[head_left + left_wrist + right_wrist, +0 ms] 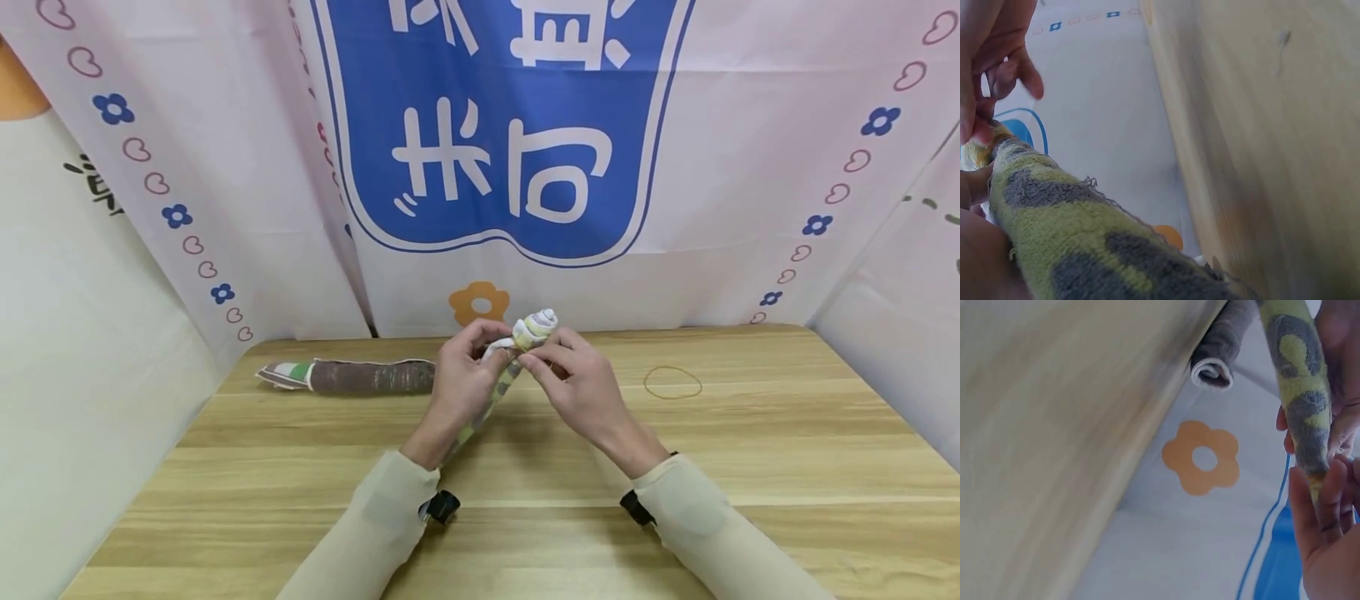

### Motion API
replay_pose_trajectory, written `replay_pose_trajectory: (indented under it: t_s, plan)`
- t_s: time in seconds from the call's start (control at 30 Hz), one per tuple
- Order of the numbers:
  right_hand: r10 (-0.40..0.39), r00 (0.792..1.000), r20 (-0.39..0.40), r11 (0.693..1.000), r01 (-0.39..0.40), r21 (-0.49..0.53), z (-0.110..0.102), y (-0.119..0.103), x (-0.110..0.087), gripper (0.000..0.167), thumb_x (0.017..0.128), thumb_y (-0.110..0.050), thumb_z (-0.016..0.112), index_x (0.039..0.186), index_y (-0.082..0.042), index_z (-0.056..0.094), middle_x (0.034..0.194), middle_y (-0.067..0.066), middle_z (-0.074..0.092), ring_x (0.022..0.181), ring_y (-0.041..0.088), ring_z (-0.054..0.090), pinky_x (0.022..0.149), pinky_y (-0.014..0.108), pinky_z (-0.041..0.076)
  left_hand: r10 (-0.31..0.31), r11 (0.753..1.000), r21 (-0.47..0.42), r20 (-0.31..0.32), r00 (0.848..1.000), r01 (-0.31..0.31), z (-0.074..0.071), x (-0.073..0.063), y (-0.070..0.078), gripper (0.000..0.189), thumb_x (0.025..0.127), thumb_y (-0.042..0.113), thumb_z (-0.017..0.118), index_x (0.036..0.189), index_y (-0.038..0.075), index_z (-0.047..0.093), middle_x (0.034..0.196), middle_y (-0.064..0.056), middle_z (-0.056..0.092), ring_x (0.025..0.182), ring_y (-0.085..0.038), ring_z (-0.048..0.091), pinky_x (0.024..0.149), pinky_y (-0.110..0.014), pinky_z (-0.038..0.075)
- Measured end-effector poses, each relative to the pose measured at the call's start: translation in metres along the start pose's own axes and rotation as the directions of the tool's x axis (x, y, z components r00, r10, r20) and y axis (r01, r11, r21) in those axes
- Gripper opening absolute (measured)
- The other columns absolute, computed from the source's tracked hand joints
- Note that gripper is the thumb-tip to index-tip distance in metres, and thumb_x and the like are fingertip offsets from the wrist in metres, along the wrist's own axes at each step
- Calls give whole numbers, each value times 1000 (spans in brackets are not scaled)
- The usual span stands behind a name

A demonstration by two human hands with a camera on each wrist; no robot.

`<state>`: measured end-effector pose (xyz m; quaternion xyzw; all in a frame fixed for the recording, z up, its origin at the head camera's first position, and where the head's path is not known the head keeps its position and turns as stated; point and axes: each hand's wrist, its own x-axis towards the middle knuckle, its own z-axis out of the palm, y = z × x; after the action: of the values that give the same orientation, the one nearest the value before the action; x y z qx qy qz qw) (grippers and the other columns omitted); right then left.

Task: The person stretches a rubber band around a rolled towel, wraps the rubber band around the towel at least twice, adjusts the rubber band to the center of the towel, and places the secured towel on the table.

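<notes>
A rolled towel (501,392) with a yellow-green and grey pattern slants up between the two hands, its white-edged top bunched into a knob. My left hand (467,371) grips the roll just below that knob. Against the narrow neck, my right hand (581,379) pinches what looks like a thin yellowish rubber band (1316,480); the fingers hide most of it. In the left wrist view the towel (1079,212) fills the lower part, its edge fraying in loose threads.
A second roll, a brown towel (371,377) with a green and white end, lies at the back left of the wooden table (525,533). A loose rubber band (672,383) lies at the right. Behind the table hangs a printed white curtain (750,167).
</notes>
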<state>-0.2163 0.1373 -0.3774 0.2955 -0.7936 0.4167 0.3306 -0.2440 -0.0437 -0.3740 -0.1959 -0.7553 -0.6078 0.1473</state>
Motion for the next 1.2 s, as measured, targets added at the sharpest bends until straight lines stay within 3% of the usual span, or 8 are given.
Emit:
replay_pose_trajectory:
  t_s: [0.13, 0.27, 0.37, 0.43, 0.67, 0.8, 0.97, 1.2]
  plan:
    - [195, 981, 13, 958, -193, 212, -2, -4, 1, 7, 99, -5, 75, 99, 0, 80, 91, 4, 58, 70, 15, 60, 59, 23, 54, 2, 1000, 14, 9, 1000, -2, 2, -1, 3, 21, 95, 1, 76, 114, 8, 74, 104, -2, 78, 93, -19, 72, 80, -36, 59]
    - [376, 925, 54, 845, -366, 389, -4, -8, 2, 12, 100, -8, 75, 106, 2, 79, 100, 11, 59, 81, 19, 68, 71, 33, 63, 7, 999, 37, 13, 1000, -8, 3, -2, 6, 22, 94, 4, 79, 116, 8, 74, 103, -1, 77, 91, -17, 71, 81, -37, 59]
    - [453, 888, 73, 762, -428, 486, -5, -10, 3, 16, 100, -7, 76, 110, 4, 78, 106, 15, 60, 88, 24, 69, 75, 37, 64, 6, 998, 69, 14, 1000, -7, 4, -3, 7, 23, 93, 6, 81, 115, 10, 75, 104, 1, 76, 91, -16, 70, 82, -37, 59]
    - [484, 872, 72, 731, -448, 516, -5, -11, 4, 18, 99, -7, 76, 112, 4, 78, 107, 15, 60, 92, 26, 70, 77, 38, 64, 10, 996, 86, 10, 1000, -11, 5, -3, 7, 22, 93, 6, 82, 113, 10, 75, 105, 1, 75, 91, -15, 70, 83, -36, 59]
    - [532, 846, 18, 754, -484, 444, -7, -10, 5, 19, 98, -14, 79, 110, 1, 81, 104, 13, 61, 86, 19, 66, 73, 36, 64, -2, 995, 102, 23, 1000, 0, 8, -6, 8, 22, 92, 11, 85, 112, 10, 76, 108, 0, 75, 94, -16, 70, 82, -32, 61]
    - [521, 853, 3, 770, -472, 428, -7, -6, 4, 18, 98, -14, 79, 111, -1, 81, 102, 12, 61, 83, 21, 64, 72, 34, 64, -84, 996, -33, 85, 993, 87, 6, -6, 9, 19, 97, 15, 78, 115, 8, 74, 104, -2, 72, 91, -16, 66, 78, -28, 56]
    - [469, 883, -1, 790, -419, 448, -7, -2, 3, 17, 97, -10, 79, 112, -2, 82, 103, 12, 61, 84, 27, 66, 74, 35, 64, -177, 945, -247, 173, 969, 216, 3, -2, 10, 22, 106, 19, 65, 120, 3, 69, 104, -7, 68, 86, -16, 61, 70, -25, 52]
    - [473, 881, 6, 752, -408, 517, -8, 0, 4, 17, 97, -6, 78, 113, 2, 80, 106, 12, 63, 78, 16, 67, 74, 31, 63, -242, 910, -274, 259, 935, 311, -3, 3, 9, 25, 103, 17, 69, 124, 3, 66, 114, -12, 73, 89, -17, 68, 71, -28, 56]
